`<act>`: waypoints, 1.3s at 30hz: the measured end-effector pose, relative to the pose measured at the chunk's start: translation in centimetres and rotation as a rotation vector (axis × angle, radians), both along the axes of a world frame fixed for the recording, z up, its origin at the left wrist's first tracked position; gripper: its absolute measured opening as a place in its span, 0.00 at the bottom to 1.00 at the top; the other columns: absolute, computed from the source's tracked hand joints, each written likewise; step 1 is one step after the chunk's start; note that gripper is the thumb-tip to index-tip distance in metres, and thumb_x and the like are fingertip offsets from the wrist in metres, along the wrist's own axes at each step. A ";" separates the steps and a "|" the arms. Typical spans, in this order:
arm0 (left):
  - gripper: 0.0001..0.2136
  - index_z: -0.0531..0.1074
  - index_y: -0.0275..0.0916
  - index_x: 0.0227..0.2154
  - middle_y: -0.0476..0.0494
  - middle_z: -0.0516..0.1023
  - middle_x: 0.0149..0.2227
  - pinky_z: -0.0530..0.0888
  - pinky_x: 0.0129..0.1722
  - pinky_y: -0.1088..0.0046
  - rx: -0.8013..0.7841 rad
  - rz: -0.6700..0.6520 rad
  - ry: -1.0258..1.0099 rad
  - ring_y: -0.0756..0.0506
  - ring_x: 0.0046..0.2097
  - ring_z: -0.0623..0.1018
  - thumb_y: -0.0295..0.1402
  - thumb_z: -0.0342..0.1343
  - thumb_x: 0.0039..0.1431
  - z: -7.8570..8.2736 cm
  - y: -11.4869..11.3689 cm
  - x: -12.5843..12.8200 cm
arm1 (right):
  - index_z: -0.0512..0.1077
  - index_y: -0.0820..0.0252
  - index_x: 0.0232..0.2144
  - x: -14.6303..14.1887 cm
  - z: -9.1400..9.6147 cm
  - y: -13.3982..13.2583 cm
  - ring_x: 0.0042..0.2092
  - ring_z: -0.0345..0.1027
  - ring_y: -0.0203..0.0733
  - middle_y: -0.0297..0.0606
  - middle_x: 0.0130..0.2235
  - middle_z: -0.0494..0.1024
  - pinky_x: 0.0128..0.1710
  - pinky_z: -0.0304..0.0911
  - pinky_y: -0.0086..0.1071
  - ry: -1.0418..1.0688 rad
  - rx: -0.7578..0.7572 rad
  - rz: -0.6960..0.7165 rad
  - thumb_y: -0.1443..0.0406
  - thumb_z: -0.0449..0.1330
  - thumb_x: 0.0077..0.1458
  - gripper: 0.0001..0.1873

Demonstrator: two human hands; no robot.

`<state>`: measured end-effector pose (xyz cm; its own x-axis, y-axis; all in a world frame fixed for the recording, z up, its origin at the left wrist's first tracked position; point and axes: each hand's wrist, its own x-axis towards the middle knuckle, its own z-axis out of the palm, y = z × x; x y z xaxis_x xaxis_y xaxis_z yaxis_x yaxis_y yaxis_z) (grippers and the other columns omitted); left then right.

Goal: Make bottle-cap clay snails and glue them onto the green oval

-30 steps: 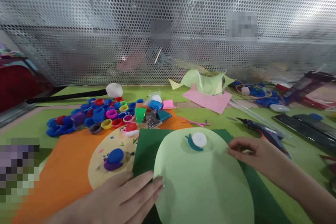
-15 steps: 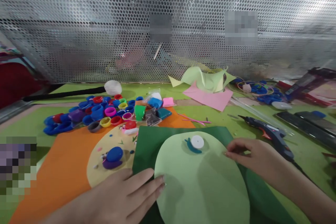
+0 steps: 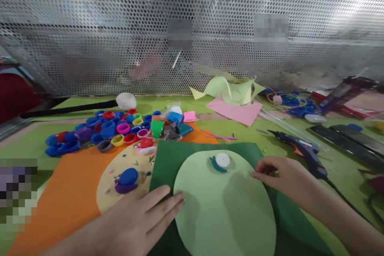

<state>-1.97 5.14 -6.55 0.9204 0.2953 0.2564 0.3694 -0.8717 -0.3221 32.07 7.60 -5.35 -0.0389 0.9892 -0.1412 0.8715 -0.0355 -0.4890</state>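
My left hand (image 3: 141, 218) lies with fingers outstretched over the dark green sheet (image 3: 166, 158), its fingertips at the left edge of the light green oval (image 3: 225, 216). Near the oval's upper right edge, my right hand (image 3: 277, 174) has thumb and finger pinched together; anything between them is too small or hidden to make out. A teal clay snail body with a white disc (image 3: 223, 160) for a shell sits near the oval's top. To the left, an orange sheet (image 3: 69, 192) bears a pale yellow oval (image 3: 105, 192) with a blue and purple clay snail (image 3: 128, 180).
Colourful plastic rings and caps (image 3: 108, 129) are heaped at back left, beside clay packets (image 3: 157, 129). Pink sticks (image 3: 220, 136) lie behind the green sheet. A glue gun (image 3: 300, 150) rests at right. Paper scraps (image 3: 237, 110) lie before a perforated metal screen (image 3: 150, 40).
The whole view has shifted slightly, so things appear a little further left. Both hands keep nearly the same pose and place over the green sheets.
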 end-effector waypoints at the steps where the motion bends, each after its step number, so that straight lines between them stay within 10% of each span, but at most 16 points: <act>1: 0.17 0.71 0.34 0.48 0.48 0.73 0.53 0.69 0.32 0.65 0.002 0.007 0.005 0.40 0.47 0.70 0.19 0.42 0.61 0.0 0.0 0.0 | 0.71 0.55 0.18 0.0 0.0 0.0 0.26 0.69 0.41 0.35 0.22 0.76 0.26 0.62 0.31 -0.003 -0.002 -0.002 0.60 0.58 0.43 0.08; 16: 0.25 0.66 0.39 0.54 0.49 0.75 0.51 0.73 0.40 0.71 -0.088 0.101 -0.119 0.47 0.45 0.75 0.14 0.38 0.59 -0.8 0.9 -0.6 | 0.69 0.56 0.20 -0.1 0.0 -0.1 0.28 0.69 0.41 0.36 0.23 0.75 0.27 0.61 0.31 -0.031 -0.026 0.009 0.58 0.57 0.46 0.09; 24: 0.21 0.69 0.33 0.51 0.39 0.77 0.49 0.76 0.38 0.64 -0.148 0.166 -0.168 0.40 0.42 0.77 0.42 0.45 0.64 -1.2 0.6 0.0 | 0.69 0.57 0.19 -0.7 1.1 -0.2 0.27 0.68 0.39 0.35 0.24 0.76 0.27 0.60 0.30 -0.056 -0.041 -0.013 0.60 0.59 0.46 0.09; 39: 0.25 0.66 0.33 0.55 0.39 0.72 0.54 0.72 0.36 0.65 -0.151 0.137 -0.029 0.39 0.44 0.74 0.46 0.40 0.65 -1.2 0.4 0.0 | 0.68 0.57 0.19 -0.1 0.2 0.1 0.25 0.68 0.39 0.35 0.22 0.75 0.23 0.59 0.29 -0.080 0.013 -0.014 0.60 0.59 0.47 0.10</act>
